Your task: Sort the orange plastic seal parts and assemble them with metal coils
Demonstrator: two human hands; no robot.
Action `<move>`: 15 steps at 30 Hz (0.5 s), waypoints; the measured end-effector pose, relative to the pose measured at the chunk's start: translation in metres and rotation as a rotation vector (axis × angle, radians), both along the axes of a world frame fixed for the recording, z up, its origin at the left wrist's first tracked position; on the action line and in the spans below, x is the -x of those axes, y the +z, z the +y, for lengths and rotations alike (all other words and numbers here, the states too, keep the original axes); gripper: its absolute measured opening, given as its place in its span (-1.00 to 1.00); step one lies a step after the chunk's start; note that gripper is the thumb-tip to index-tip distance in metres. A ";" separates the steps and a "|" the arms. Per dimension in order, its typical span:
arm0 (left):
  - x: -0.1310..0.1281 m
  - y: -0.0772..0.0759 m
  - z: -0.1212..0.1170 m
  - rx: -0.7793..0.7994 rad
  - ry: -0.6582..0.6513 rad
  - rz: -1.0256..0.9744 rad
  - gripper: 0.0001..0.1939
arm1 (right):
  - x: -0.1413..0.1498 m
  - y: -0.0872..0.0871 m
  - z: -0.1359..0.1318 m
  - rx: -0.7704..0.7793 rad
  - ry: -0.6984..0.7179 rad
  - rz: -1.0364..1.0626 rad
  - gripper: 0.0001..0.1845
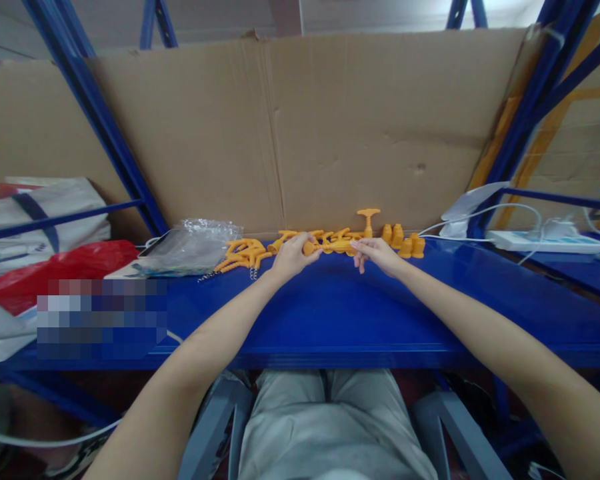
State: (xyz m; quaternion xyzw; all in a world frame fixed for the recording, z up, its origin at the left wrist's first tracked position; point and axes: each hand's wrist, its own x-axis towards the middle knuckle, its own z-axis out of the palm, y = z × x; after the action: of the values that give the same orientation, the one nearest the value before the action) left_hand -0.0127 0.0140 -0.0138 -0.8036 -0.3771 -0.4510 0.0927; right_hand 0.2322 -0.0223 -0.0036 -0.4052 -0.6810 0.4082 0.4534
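Note:
My left hand [295, 255] is closed round a yellow plastic corkscrew part [310, 248], whose rounded end shows between thumb and fingers. On the right, my right hand [374, 255] pinches the end of a yellow plastic piece [341, 247] that stretches between the hands. I cannot tell whether the two are joined. Left of my hands lie yellow corkscrews [245, 253] with bare metal spirals. More yellow parts [347, 235] lie behind my fingers, partly hidden. A T-shaped yellow handle [369, 221] stands upright behind my right hand, and several short yellow sleeves [411, 247] stand beside it.
The blue table [330, 313] backs onto a tall cardboard sheet [380, 127] between blue posts. Clear plastic bags [195, 247] and a red bag [65, 267] lie at left. A white power strip [545, 241] with cables sits at right.

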 end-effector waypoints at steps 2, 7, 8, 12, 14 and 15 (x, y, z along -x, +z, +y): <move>0.000 0.001 0.000 0.026 -0.008 -0.024 -0.77 | 0.000 0.001 0.001 -0.013 -0.013 -0.023 -0.57; -0.001 0.003 0.001 0.103 -0.048 -0.118 -0.76 | -0.004 -0.001 0.008 -0.245 -0.064 -0.192 -0.60; 0.000 0.003 0.002 0.125 -0.060 -0.129 -0.75 | -0.005 -0.002 0.010 -0.330 -0.088 -0.234 -0.53; 0.000 0.005 0.002 0.209 -0.082 -0.141 -0.73 | -0.008 -0.005 0.012 -0.603 -0.163 -0.444 -0.52; 0.000 0.005 0.001 0.221 -0.081 -0.136 -0.74 | -0.009 -0.005 0.011 -0.654 -0.164 -0.520 -0.57; 0.000 0.006 0.001 0.220 -0.080 -0.131 -0.74 | -0.010 -0.004 0.010 -0.665 -0.159 -0.545 -0.58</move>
State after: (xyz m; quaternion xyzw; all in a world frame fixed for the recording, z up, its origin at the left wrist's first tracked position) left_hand -0.0129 0.0146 -0.0079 -0.7924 -0.3970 -0.4616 -0.0389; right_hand 0.2418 -0.0124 -0.0080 -0.3812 -0.8368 0.0086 0.3928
